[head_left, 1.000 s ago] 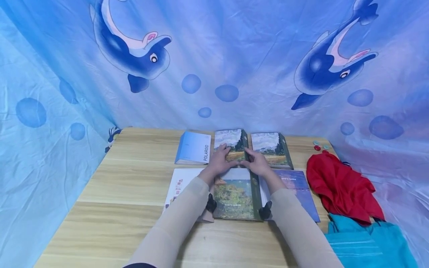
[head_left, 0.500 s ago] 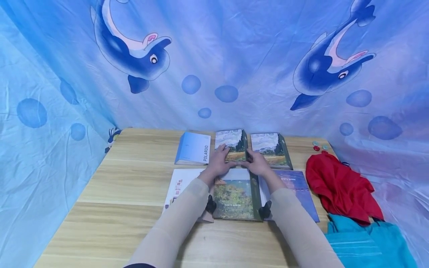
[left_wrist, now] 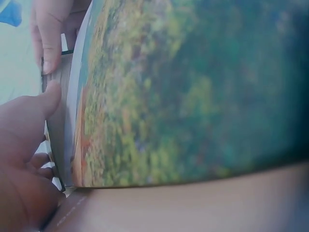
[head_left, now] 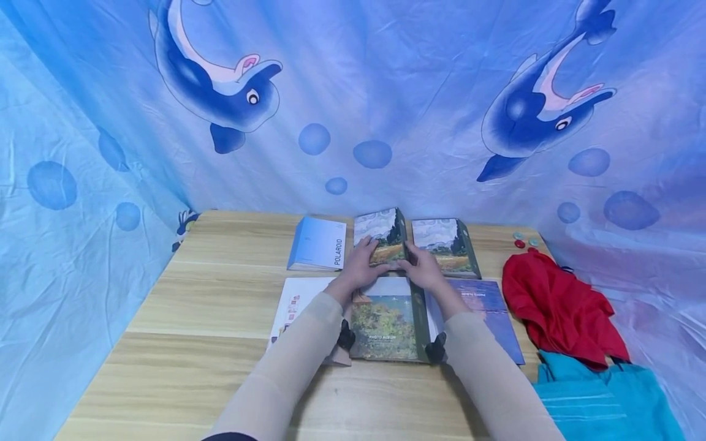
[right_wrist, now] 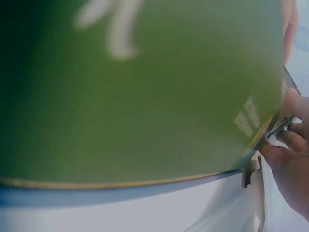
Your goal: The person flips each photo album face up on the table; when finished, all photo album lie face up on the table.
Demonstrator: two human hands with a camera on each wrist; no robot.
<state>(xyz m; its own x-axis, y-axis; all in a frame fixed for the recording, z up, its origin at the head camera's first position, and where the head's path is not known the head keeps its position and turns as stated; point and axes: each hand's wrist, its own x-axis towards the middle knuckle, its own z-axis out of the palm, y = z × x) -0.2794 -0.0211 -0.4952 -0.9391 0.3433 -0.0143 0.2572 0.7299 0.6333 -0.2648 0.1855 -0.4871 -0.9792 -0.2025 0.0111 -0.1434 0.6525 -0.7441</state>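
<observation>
In the head view both hands hold the back middle photo album (head_left: 384, 225), which has a landscape painting on its cover and a dark green spine. My left hand (head_left: 360, 264) grips its left side, fingers over the cover and thumb at the near edge. At the spine side, my right hand (head_left: 421, 267) grips with its thumb at the same edge. The left wrist view shows both thumbs on the page edges (left_wrist: 59, 104). Directly in front lies another photo album (head_left: 384, 327) with a garden painting; its green spine (right_wrist: 159, 106) fills most of the right wrist view.
A blue Polaroid album (head_left: 318, 244) lies left of the held one, a matching landscape album (head_left: 444, 245) right. A white album (head_left: 292, 300) and a purple-blue album (head_left: 491, 312) flank the front one. Red cloth (head_left: 559, 306), teal cloth (head_left: 607, 398) and small discs (head_left: 520, 244) lie at right.
The held album's far edge has risen a little and the album now sits slightly tilted. My right hand has shifted slightly along the spine; my left hand has hardly moved.
</observation>
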